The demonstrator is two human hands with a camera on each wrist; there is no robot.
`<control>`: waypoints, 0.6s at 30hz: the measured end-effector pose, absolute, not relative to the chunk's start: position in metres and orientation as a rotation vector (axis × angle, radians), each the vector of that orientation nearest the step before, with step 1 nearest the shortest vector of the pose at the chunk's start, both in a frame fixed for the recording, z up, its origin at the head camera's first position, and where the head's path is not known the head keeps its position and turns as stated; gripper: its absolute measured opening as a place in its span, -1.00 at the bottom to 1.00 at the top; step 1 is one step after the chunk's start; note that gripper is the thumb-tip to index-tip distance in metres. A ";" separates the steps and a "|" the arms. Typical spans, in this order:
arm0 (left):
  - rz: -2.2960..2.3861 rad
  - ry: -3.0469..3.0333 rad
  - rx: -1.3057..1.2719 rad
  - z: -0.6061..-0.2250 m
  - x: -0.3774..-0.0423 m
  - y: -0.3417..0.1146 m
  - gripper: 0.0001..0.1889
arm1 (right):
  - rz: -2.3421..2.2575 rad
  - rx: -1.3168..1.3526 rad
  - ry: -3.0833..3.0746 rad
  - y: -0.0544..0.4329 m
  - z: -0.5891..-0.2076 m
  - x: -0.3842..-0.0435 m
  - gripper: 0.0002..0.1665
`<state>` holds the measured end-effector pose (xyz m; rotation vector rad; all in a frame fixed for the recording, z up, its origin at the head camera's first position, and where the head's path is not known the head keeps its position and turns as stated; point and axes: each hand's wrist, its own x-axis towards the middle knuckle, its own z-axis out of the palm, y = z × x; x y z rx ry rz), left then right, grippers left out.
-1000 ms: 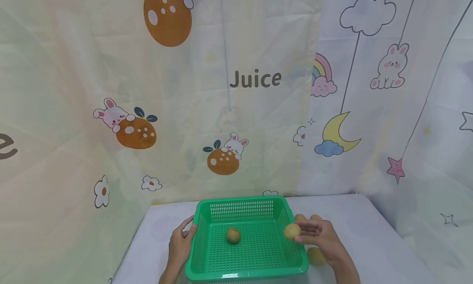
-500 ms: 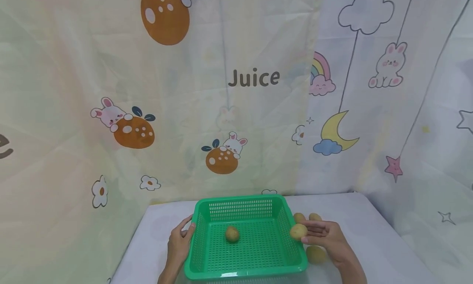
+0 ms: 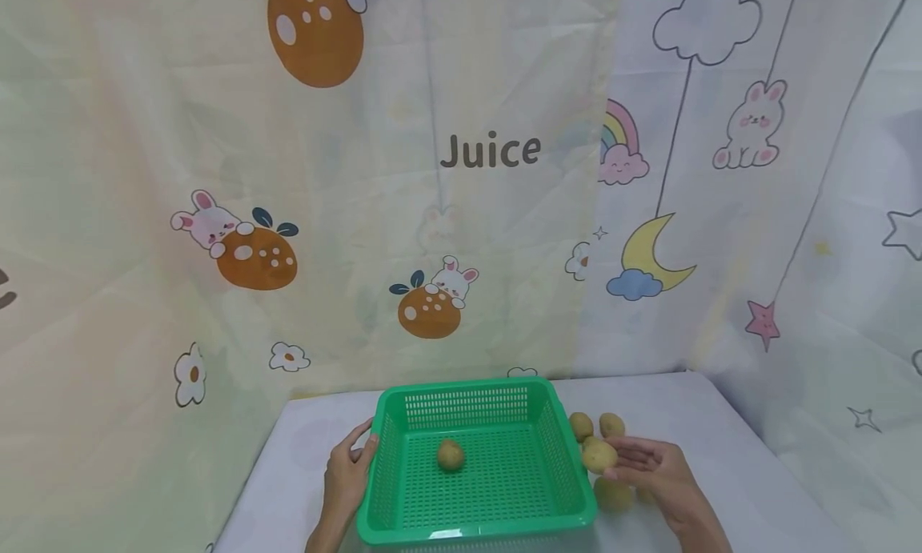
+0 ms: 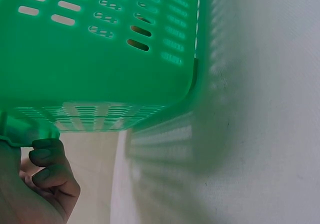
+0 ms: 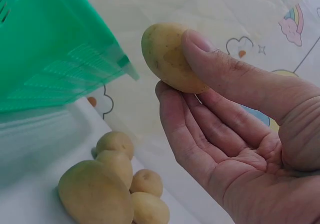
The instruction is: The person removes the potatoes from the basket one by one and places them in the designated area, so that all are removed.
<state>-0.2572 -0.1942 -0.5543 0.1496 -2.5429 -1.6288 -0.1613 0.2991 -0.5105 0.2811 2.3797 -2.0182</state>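
A green plastic basket (image 3: 497, 482) with slotted walls stands on the white table, and one potato (image 3: 450, 455) lies inside it. My left hand (image 3: 346, 479) grips the basket's left rim; in the left wrist view its curled fingers (image 4: 57, 171) show at the rim. Just outside the right rim, my right hand (image 3: 659, 477) pinches another potato (image 5: 172, 58) between thumb and fingertips, above the table and apart from the basket. Below that hand, several more potatoes lie on the table, among them a large one (image 5: 95, 194) and a smaller one (image 5: 147, 183).
A patterned cloth (image 3: 497, 217) with rabbits, oranges and the word "Juice" hangs behind and beside the table. White tabletop (image 3: 691, 425) extends to the right of the potatoes.
My right hand has moved to the right with its potato, from over the basket's right rim to outside it. My left hand keeps its hold on the basket. The head view has shifted slightly.
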 end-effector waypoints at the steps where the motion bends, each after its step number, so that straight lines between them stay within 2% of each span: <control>1: -1.630 -2.542 0.151 -0.555 -0.257 -0.194 -0.47 | -2.010 0.290 2.384 0.301 -0.512 -0.160 -0.24; 7: -1.644 -2.539 0.150 -0.555 -0.257 -0.193 -0.46 | -1.987 0.337 2.353 0.309 -0.521 -0.153 -0.21; 13: -1.645 -2.529 0.142 -0.554 -0.257 -0.193 -0.47 | -2.008 0.240 2.278 0.320 -0.531 -0.145 -0.19; 18: -1.641 -2.541 0.152 -0.553 -0.257 -0.193 -0.47 | -1.976 0.233 2.282 0.326 -0.538 -0.139 -0.26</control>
